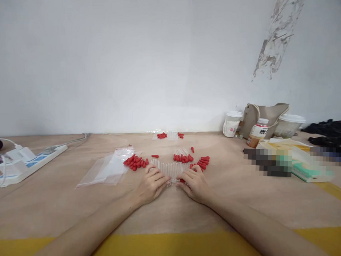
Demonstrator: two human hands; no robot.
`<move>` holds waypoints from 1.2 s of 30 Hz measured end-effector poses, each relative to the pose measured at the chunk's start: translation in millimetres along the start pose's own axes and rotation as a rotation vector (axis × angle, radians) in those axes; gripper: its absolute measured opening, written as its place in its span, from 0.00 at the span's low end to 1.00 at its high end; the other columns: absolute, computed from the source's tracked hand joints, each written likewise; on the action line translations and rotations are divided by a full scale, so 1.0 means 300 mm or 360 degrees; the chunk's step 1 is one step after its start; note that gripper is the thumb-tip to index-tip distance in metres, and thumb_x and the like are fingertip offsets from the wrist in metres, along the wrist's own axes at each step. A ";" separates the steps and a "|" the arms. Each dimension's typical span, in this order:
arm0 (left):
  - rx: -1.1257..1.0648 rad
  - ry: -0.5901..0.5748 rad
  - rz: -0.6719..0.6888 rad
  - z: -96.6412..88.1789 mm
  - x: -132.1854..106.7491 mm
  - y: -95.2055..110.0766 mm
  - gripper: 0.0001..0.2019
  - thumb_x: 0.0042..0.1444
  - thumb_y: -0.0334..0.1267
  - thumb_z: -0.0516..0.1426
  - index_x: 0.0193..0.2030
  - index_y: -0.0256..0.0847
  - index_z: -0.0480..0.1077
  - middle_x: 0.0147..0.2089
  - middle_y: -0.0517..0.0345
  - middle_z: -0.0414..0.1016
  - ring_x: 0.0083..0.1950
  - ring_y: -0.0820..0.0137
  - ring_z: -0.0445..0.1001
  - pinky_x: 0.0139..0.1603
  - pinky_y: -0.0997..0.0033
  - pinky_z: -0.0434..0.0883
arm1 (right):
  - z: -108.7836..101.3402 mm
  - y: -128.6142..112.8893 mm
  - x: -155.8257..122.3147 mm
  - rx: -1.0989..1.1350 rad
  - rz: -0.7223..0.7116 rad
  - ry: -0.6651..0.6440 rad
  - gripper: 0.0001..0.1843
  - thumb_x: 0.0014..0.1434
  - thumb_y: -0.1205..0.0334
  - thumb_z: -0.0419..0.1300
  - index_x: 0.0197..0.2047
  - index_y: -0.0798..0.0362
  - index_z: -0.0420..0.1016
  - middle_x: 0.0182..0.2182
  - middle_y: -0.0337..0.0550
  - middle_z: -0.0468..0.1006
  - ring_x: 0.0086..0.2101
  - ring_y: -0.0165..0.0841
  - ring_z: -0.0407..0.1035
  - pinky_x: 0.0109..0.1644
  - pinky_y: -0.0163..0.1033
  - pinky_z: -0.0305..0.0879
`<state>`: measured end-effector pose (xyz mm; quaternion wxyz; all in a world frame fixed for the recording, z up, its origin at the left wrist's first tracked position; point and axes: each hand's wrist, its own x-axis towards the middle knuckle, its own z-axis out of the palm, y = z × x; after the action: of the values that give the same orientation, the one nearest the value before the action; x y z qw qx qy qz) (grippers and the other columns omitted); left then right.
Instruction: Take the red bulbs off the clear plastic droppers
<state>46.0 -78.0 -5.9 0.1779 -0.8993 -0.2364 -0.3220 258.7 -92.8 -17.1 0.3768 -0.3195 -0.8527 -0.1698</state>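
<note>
My left hand (pixel 155 182) is closed on one end of a clear glass dropper tube (pixel 174 180), held crosswise. At the tube's other end, my right hand (pixel 195 183) pinches a red rubber bulb (pixel 182 180), partly hidden by the fingers. Whether the tube sits inside the bulb cannot be made out. Just beyond both hands lies a row of clear tubes (pixel 170 169) side by side. Droppers with red bulbs (pixel 183 158) lie behind that row. Loose red bulbs are heaped left of my left hand (pixel 135 162), and more lie beyond my right hand (pixel 204 162).
Clear plastic bags (pixel 107 168) lie to the left, with a power strip (pixel 32 164) farther out. Bagged red bulbs (pixel 161 135) rest near the wall. On the right stand a lidded cup (pixel 232 124), a bottle (pixel 257 134), a grey bag (pixel 267 112) and a green-and-white box (pixel 309 168).
</note>
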 end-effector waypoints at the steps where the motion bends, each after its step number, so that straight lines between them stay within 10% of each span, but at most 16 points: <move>1: 0.0003 0.0018 -0.0017 0.000 0.000 -0.001 0.07 0.57 0.33 0.52 0.39 0.41 0.70 0.28 0.61 0.72 0.33 0.72 0.64 0.47 0.61 0.57 | -0.003 0.007 -0.004 -0.0019 0.0014 0.0007 0.11 0.60 0.58 0.51 0.33 0.54 0.69 0.26 0.39 0.74 0.29 0.28 0.62 0.39 0.39 0.45; 28: 0.0052 0.0025 -0.0006 -0.028 -0.017 0.005 0.10 0.57 0.30 0.48 0.33 0.40 0.70 0.23 0.60 0.69 0.29 0.72 0.65 0.40 0.63 0.59 | -0.060 0.042 -0.020 0.0038 -0.0034 -0.0196 0.14 0.59 0.60 0.51 0.24 0.52 0.71 0.19 0.38 0.70 0.30 0.30 0.60 0.42 0.42 0.48; 36: 0.0022 0.0162 -0.0582 -0.024 -0.019 -0.080 0.14 0.58 0.28 0.46 0.47 0.38 0.66 0.36 0.54 0.64 0.38 0.71 0.67 0.38 0.73 0.67 | -0.053 0.316 -0.064 0.0312 0.1316 0.0411 0.17 0.55 0.54 0.50 0.37 0.55 0.75 0.28 0.45 0.72 0.28 0.32 0.64 0.34 0.38 0.61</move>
<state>25.7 -63.4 -0.5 0.1345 -0.8227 -0.3889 -0.3924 340.7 -39.3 -16.3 0.5451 -0.5726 -0.6111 0.0383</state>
